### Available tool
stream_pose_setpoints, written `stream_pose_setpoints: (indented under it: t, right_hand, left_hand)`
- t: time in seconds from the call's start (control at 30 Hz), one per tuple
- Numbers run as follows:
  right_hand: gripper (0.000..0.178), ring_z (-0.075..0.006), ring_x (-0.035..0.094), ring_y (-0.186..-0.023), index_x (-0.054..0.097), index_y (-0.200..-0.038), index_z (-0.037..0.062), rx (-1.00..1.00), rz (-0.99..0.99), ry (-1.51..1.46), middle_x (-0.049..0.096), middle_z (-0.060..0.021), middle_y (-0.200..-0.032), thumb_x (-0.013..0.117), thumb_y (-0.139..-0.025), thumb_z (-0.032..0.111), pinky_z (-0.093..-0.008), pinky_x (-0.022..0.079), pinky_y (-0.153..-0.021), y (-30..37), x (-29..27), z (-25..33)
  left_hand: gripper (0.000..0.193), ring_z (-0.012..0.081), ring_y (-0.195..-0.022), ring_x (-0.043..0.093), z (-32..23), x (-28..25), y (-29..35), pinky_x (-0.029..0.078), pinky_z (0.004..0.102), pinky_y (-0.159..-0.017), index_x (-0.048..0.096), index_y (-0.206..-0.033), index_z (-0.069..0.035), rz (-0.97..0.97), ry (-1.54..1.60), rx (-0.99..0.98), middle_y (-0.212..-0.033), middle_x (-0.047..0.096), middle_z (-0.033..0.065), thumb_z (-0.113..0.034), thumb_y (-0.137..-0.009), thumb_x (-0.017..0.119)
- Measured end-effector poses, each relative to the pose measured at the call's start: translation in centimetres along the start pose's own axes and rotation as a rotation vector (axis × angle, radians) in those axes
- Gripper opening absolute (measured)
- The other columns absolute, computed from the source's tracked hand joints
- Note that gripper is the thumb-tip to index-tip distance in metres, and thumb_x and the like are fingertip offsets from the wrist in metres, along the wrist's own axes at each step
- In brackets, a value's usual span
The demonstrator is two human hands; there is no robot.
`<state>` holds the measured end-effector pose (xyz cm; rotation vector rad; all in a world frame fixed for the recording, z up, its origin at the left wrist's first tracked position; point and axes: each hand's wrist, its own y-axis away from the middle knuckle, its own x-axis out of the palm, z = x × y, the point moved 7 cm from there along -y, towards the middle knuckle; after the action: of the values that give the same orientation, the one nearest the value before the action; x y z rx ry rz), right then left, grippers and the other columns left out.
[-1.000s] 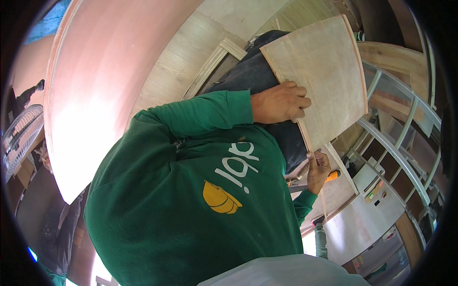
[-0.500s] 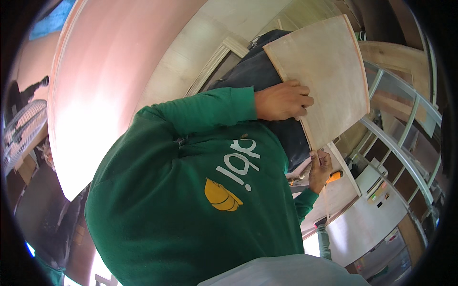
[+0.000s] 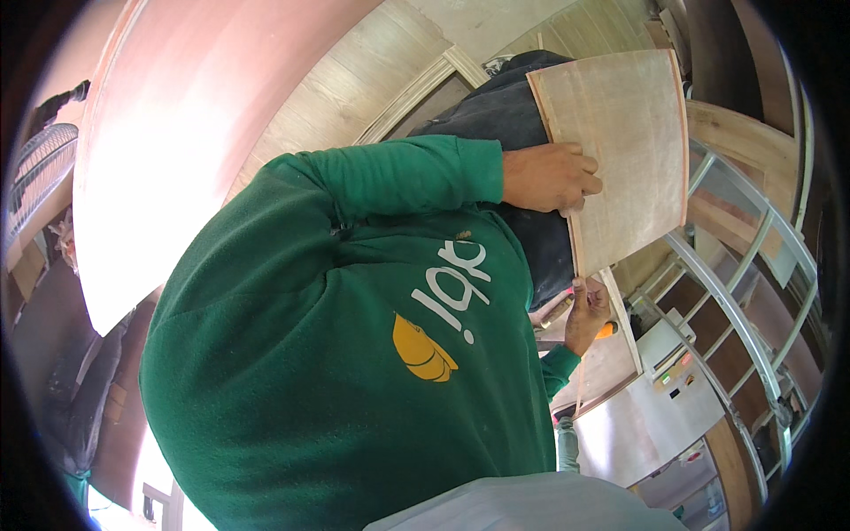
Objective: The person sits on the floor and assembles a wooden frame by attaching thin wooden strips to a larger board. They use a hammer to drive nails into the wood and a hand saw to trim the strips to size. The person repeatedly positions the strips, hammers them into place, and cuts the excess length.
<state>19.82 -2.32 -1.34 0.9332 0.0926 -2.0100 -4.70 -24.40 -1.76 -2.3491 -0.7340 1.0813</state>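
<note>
Evidently for steadiness, left hand (image 3: 551, 177) clamps fingers on board (image 3: 633, 133) over leg (image 3: 496, 113); right hand (image 3: 588, 317) pinches the board's near corner.

Photographed inside an apparent woodworking workshop, crowded with bare wooden boards (image 3: 744, 142) at right, a railed metal frame (image 3: 728, 296) in front, a broad pale sheet (image 3: 204, 97) and grooved moulding (image 3: 405, 99) at left; equipped with an orange-handled tool (image 3: 606, 330) near a thin wooden panel (image 3: 624, 133) and a wire-caged fan (image 3: 42, 168).
</note>
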Motion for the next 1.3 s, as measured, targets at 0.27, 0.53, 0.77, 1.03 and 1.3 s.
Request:
stream_pose_setpoints:
  t: [0.27,0.53,0.77,1.03,1.3]
  right_hand:
    - [0.023,-0.0088,0.057,-0.084,0.069,-0.1,0.0,-0.002,0.002,-0.002,0.065,0.0003,-0.091,0.084,-0.095,0.017,-0.0242,0.048,-0.079,0.0,0.3,0.1]
    - [0.023,-0.0102,0.062,-0.083,0.07,-0.099,0.0003,-0.015,-0.006,0.045,0.069,-0.0018,-0.089,0.083,-0.096,0.019,-0.0253,0.05,-0.079,0.0,0.4,0.7]
    - [0.027,-0.0102,0.061,-0.082,0.07,-0.097,0.0004,-0.002,-0.007,0.031,0.069,-0.0016,-0.088,0.085,-0.094,0.022,-0.0254,0.05,-0.078,0.0,0.5,1.1]
    - [0.027,-0.0092,0.06,-0.081,0.07,-0.097,0.0006,-0.001,-0.011,0.064,0.067,-0.0007,-0.087,0.086,-0.093,0.022,-0.0248,0.048,-0.076,-0.4,0.3,0.5]
    - [0.027,-0.009,0.06,-0.081,0.07,-0.097,0.0006,-0.004,0.0,0.043,0.068,-0.0009,-0.088,0.087,-0.092,0.021,-0.0246,0.048,-0.076,-0.5,0.2,0.4]
  left_hand:
    - [0.012,0.0236,-0.101,0.057,-0.1,-0.3,0.1,0.046,0.0405,-0.086,0.076,-0.08,-0.011,-0.041,-0.063,0.03,-0.097,0.06,0.0039,-0.023,-0.083,0.073]
    - [0.013,0.022,-0.101,0.057,0.3,0.1,-0.1,0.046,0.04,-0.088,0.077,-0.076,-0.014,-0.004,-0.037,-0.019,-0.095,0.061,0.001,-0.024,-0.082,0.074]
    - [0.01,0.0197,-0.105,0.058,0.4,0.1,0.1,0.044,0.0388,-0.09,0.08,-0.079,-0.016,0.007,-0.045,-0.026,-0.101,0.063,-0.0021,-0.024,-0.081,0.074]
    - [0.008,0.0218,-0.106,0.056,0.4,-0.1,0.2,0.044,0.0402,-0.091,0.077,-0.083,-0.014,0.027,-0.032,-0.026,-0.1,0.061,0.0009,-0.022,-0.084,0.075]
    - [0.007,0.0215,-0.105,0.057,0.4,-0.2,0.4,0.044,0.0401,-0.09,0.078,-0.083,-0.016,-0.006,-0.038,-0.025,-0.101,0.062,-0.0002,-0.023,-0.083,0.076]
